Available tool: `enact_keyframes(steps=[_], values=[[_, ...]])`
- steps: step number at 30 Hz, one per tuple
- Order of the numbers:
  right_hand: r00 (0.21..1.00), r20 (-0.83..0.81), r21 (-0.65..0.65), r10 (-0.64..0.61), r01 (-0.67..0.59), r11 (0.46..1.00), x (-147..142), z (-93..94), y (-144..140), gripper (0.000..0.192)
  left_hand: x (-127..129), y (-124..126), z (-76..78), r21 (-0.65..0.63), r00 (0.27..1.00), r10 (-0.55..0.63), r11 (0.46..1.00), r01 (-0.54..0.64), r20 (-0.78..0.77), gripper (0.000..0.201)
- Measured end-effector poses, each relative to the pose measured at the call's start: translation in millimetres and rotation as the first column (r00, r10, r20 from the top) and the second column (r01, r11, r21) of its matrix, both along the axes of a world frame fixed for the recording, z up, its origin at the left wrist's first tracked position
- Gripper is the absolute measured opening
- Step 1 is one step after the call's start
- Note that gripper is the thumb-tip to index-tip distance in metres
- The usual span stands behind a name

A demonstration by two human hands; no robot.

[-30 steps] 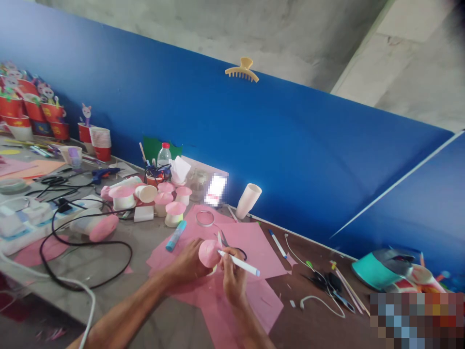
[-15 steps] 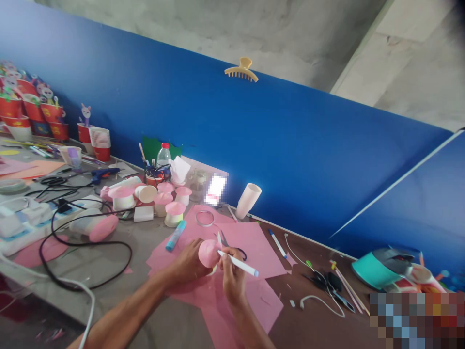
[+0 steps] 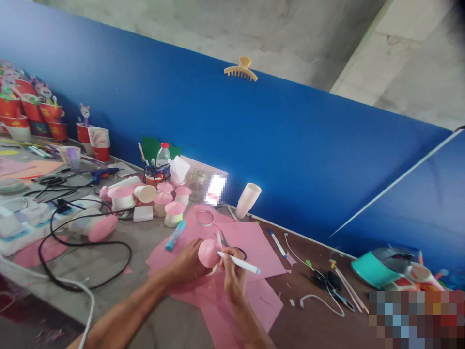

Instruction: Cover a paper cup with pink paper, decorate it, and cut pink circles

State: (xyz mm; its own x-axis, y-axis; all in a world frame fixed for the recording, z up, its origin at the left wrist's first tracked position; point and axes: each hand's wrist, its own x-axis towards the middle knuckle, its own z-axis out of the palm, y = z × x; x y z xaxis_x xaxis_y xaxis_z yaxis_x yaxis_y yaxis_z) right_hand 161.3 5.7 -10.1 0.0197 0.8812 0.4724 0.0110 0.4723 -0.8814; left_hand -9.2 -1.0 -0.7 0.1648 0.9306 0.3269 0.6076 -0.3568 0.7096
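Note:
My left hand [image 3: 187, 265] grips a small cup with a round pink top [image 3: 208, 253], tilted toward me over the pink paper sheets [image 3: 254, 249]. My right hand [image 3: 233, 276] holds a white marker with a blue end [image 3: 240, 262], its tip touching the pink top. Scissors [image 3: 227, 241] lie on the pink paper just behind my hands. A blue glue stick [image 3: 176, 235] lies to the left of them.
Several pink-topped cups [image 3: 174, 212] stand behind on the table, with a water bottle [image 3: 163, 156], a white cup stack [image 3: 247, 200], a black cable loop [image 3: 87, 242] and a glue gun [image 3: 103, 173]. Red cups [image 3: 100, 143] line the blue partition. A teal device [image 3: 378, 269] and pens sit to the right.
Almost nothing has changed; my hands stay in place on the pink-topped cup, and the marker has shifted very slightly.

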Motion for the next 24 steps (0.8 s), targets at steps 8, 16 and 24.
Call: enact_keyframes(steps=[8, 16, 24], values=[[1.000, -0.027, -0.040, -0.004, 0.003, 0.999, -1.4, 2.5, -1.4, 0.031, 1.6, -2.2, 11.3, 0.008, 0.998, -0.014, 1.000, 0.015, -0.057, 0.016], [1.000, -0.016, -0.024, -0.007, 0.007, 1.000, -1.7, -0.4, -0.2, 0.036, 1.9, -2.0, 7.5, 0.001, 0.997, -0.008, 1.000, 0.008, -0.075, 0.019], [1.000, -0.005, -0.011, -0.003, 0.003, 1.000, -1.5, -4.0, -0.1, 0.037, 0.6, -0.2, 5.6, -0.020, 0.997, -0.012, 1.000, 0.011, -0.070, 0.021]])
